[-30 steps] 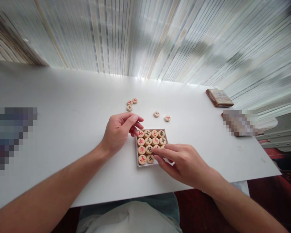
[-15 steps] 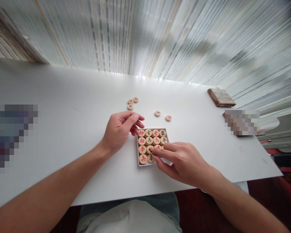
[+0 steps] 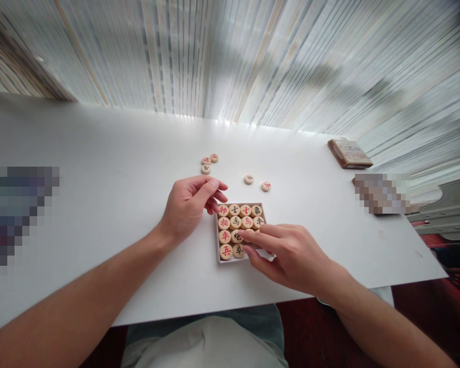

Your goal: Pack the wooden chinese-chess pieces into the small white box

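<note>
A shallow white-edged box (image 3: 218, 255) stands in front of me, holding rows of round wooden xiangqi pieces (image 3: 224, 223) with red or black characters. My right hand (image 3: 291, 250) reaches over its lower right part, fingers extended. Its index fingertip rests on the edge of a black-marked xiangqi piece (image 3: 236, 236) in the third row. The right hand hides some of the box's lower right. My left hand (image 3: 191, 204) hovers by the upper left corner, fingers loosely bent and apart, with nothing visible in it.
Beyond the box lie a group of three loose pieces (image 3: 206, 160), a black-marked piece (image 3: 249, 179) and a red-marked piece (image 3: 266, 186). A brown printed box (image 3: 350, 153) lies at the table's far right. String curtains (image 3: 230, 61) hang behind the white table (image 3: 99, 168).
The black-marked piece under my right index fingertip has turned, so its character now stands upright. My right fingers shifted slightly; my left hand stayed nearly still.
</note>
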Tool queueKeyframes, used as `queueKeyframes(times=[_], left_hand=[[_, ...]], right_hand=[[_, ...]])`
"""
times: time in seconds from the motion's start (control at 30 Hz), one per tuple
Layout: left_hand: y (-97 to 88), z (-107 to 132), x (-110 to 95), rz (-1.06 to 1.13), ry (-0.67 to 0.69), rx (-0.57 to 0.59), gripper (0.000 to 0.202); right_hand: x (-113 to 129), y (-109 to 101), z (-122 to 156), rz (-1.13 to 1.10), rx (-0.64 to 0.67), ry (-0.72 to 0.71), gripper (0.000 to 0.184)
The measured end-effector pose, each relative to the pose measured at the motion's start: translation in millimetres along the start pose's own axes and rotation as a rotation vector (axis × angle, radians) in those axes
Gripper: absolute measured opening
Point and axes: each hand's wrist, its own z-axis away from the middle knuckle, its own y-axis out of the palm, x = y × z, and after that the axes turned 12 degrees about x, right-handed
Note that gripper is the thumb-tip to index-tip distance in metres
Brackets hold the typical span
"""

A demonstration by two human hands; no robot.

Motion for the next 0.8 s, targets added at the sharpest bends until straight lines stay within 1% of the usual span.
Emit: queueKeyframes(times=[0.1,0.2,0.27,0.33,0.4,0.47,0.57,0.67,0.73,0.8], left_hand=[[-1.0,0,0,-0.009,0.003,0.007,0.024],[-5.1,-3,-2,-0.035,0.019,-0.012,0.025],[-10.5,-6,-3,-0.069,0.038,-0.046,0.025],[-18.6,-10,-4,-0.123,0.064,-0.090,0.026],[-29.4,-15,-6,-0.197,0.094,-0.151,0.027],[-42.3,-20,-7,-0.273,0.123,-0.235,0.028],[-61.9,-28,-5,-0.342,0.141,-0.325,0.026],[-74.7,-34,1,-0.403,0.106,-0.351,0.025],[-77.1,-36,6,-0.448,0.075,-0.345,0.024],[-75.8,-37,10,-0.496,0.055,-0.329,0.024]], right_hand=[[-5,-9,-2,-0.036,-0.073,0.033,0.025],[-22,-22,-13,-0.083,-0.119,0.104,0.025],[-42,-31,-26,-0.110,-0.190,0.152,0.025],[-66,-37,-41,-0.147,-0.264,0.262,0.026],[-90,-40,-57,-0.174,-0.280,0.374,0.027],[-107,-37,-71,-0.140,-0.238,0.428,0.027],[-116,-24,-83,-0.131,-0.190,0.414,0.025],[-114,-10,-87,-0.136,-0.148,0.389,0.026],[-112,-3,-87,-0.139,-0.124,0.372,0.024],[-111,0,-86,-0.142,-0.108,0.356,0.021]])
